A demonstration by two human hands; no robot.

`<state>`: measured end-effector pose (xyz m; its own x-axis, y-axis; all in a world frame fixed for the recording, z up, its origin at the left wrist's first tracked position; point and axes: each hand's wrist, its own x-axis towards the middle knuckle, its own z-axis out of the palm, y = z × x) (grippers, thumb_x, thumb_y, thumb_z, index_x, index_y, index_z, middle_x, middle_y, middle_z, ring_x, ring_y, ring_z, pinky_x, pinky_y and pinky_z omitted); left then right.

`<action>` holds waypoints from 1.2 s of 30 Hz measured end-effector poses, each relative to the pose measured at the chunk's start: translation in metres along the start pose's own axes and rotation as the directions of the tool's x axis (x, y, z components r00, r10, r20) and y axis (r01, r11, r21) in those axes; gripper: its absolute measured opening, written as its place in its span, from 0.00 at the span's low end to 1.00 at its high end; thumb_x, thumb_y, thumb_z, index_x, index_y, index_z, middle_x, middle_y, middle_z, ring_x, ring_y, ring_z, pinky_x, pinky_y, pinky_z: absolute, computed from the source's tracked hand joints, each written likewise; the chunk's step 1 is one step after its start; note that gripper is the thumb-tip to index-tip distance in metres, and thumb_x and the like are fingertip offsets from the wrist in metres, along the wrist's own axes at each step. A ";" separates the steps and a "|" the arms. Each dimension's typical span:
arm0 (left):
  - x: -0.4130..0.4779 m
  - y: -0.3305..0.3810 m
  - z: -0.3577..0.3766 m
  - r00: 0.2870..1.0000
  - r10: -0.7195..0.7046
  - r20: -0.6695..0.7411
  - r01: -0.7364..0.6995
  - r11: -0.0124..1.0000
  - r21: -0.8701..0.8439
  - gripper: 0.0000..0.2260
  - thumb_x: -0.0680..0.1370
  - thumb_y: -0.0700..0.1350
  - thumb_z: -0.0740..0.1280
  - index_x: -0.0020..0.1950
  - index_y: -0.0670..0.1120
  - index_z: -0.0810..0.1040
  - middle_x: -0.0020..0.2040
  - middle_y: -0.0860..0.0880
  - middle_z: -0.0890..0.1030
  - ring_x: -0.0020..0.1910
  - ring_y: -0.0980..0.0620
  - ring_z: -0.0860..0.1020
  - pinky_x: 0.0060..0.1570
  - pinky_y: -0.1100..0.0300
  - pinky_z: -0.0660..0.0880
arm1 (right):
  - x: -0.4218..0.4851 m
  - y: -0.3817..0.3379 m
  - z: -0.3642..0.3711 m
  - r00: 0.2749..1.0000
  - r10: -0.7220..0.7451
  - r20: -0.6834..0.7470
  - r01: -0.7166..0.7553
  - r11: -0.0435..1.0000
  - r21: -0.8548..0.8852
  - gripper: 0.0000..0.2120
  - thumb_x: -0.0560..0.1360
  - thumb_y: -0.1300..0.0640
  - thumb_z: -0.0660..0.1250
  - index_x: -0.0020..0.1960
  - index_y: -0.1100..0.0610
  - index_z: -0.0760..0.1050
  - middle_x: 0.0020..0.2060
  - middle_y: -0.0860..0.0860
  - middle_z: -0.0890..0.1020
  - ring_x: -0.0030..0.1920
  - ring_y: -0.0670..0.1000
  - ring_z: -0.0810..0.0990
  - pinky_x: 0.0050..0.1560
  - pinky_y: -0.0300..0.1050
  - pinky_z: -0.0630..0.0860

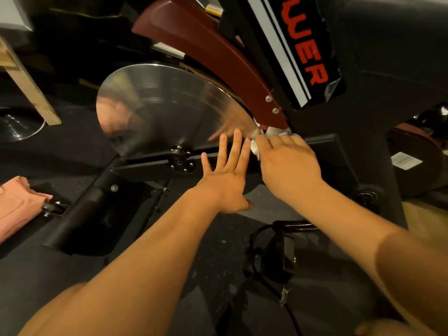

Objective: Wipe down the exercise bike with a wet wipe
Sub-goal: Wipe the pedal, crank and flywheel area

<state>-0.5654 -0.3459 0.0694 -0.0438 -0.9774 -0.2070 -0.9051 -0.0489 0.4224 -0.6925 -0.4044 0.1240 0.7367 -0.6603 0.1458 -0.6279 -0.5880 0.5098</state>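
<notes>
Wet wipe (255, 147) bunched in right hand (288, 163) at flywheel (164, 105) lower-right rim — bare disc runs up-left; left hand (225, 175) splayed flat, nearer the hub (180, 160).

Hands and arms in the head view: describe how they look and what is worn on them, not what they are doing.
Both belong to a person and are bare. The left hand and right hand wear no gloves, and no ring shows on the visible fingers. The left forearm and right forearm are uncovered as far as the picture shows: no sleeve, watch, bracelet or marking in view.
</notes>
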 end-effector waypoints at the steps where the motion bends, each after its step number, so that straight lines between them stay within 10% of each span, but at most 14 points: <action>1: -0.001 0.000 -0.001 1.000 0.001 0.000 -0.001 1.000 0.003 0.60 0.71 0.58 0.74 0.72 0.50 0.21 0.67 0.51 0.15 0.69 0.44 0.19 0.70 0.31 0.33 | 0.000 0.002 -0.005 1.000 -0.023 0.019 0.024 0.999 -0.049 0.22 0.76 0.55 0.62 0.69 0.58 0.66 0.49 0.57 0.81 0.51 0.58 0.80 0.55 0.51 0.72; 8: -0.001 -0.001 -0.004 1.000 0.011 0.026 -0.011 1.000 -0.017 0.59 0.72 0.58 0.73 0.72 0.50 0.20 0.65 0.51 0.14 0.68 0.44 0.19 0.70 0.30 0.33 | 0.026 0.008 -0.022 0.981 -0.041 0.187 0.013 0.989 0.147 0.18 0.77 0.56 0.66 0.64 0.54 0.65 0.51 0.55 0.79 0.49 0.57 0.80 0.39 0.48 0.69; 13: 0.000 -0.001 -0.003 1.000 0.008 0.029 -0.008 1.000 -0.012 0.58 0.73 0.59 0.72 0.72 0.51 0.20 0.64 0.52 0.13 0.68 0.44 0.18 0.70 0.30 0.34 | 0.004 0.032 -0.003 0.975 0.038 -0.219 0.122 0.732 0.670 0.06 0.76 0.62 0.66 0.52 0.56 0.78 0.44 0.54 0.83 0.45 0.54 0.81 0.43 0.52 0.78; 19: -0.002 0.005 -0.005 1.000 -0.008 0.027 0.009 0.999 -0.032 0.57 0.74 0.60 0.71 0.74 0.49 0.23 0.69 0.50 0.16 0.70 0.42 0.21 0.70 0.30 0.35 | -0.045 0.062 0.028 0.871 -0.264 -0.415 0.340 0.932 0.121 0.08 0.76 0.65 0.62 0.49 0.62 0.80 0.53 0.59 0.81 0.58 0.59 0.77 0.71 0.52 0.63; 23: 0.000 0.006 -0.003 1.000 -0.015 0.016 0.015 0.999 -0.030 0.57 0.73 0.60 0.71 0.74 0.48 0.23 0.69 0.50 0.16 0.71 0.42 0.22 0.70 0.29 0.36 | -0.073 0.052 0.045 0.906 0.098 -0.411 0.025 0.958 0.285 0.09 0.73 0.66 0.67 0.52 0.61 0.82 0.51 0.57 0.82 0.54 0.58 0.75 0.58 0.54 0.72; 28: 0.000 0.012 -0.001 0.999 -0.041 -0.010 0.040 0.998 -0.040 0.57 0.74 0.59 0.71 0.74 0.47 0.23 0.69 0.49 0.16 0.71 0.41 0.23 0.71 0.31 0.36 | -0.049 -0.019 0.030 0.576 0.818 0.006 -0.305 0.208 0.929 0.09 0.73 0.65 0.68 0.51 0.56 0.82 0.51 0.47 0.79 0.53 0.43 0.76 0.50 0.25 0.70; 33: -0.005 0.014 -0.004 0.999 -0.026 -0.035 0.024 0.998 -0.066 0.53 0.75 0.58 0.70 0.76 0.46 0.27 0.71 0.49 0.19 0.75 0.42 0.27 0.72 0.32 0.38 | -0.026 -0.067 0.041 0.409 0.666 0.624 -0.303 -0.546 0.781 0.05 0.76 0.62 0.68 0.49 0.55 0.79 0.47 0.51 0.82 0.49 0.48 0.81 0.47 0.37 0.77; 36: -0.008 0.014 -0.006 0.999 -0.012 -0.032 0.008 0.993 -0.116 0.52 0.76 0.55 0.71 0.77 0.48 0.28 0.72 0.50 0.19 0.76 0.43 0.29 0.73 0.32 0.42 | -0.026 -0.050 0.033 0.352 0.534 0.769 -0.217 -0.752 0.622 0.11 0.73 0.67 0.70 0.42 0.51 0.75 0.45 0.49 0.80 0.45 0.47 0.80 0.46 0.40 0.75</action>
<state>-0.5756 -0.3403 0.0820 -0.0194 -0.9828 -0.1835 -0.8504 -0.0803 0.5199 -0.6889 -0.3733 0.0670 -0.2692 -0.9054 -0.3283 0.1562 0.2953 -0.9425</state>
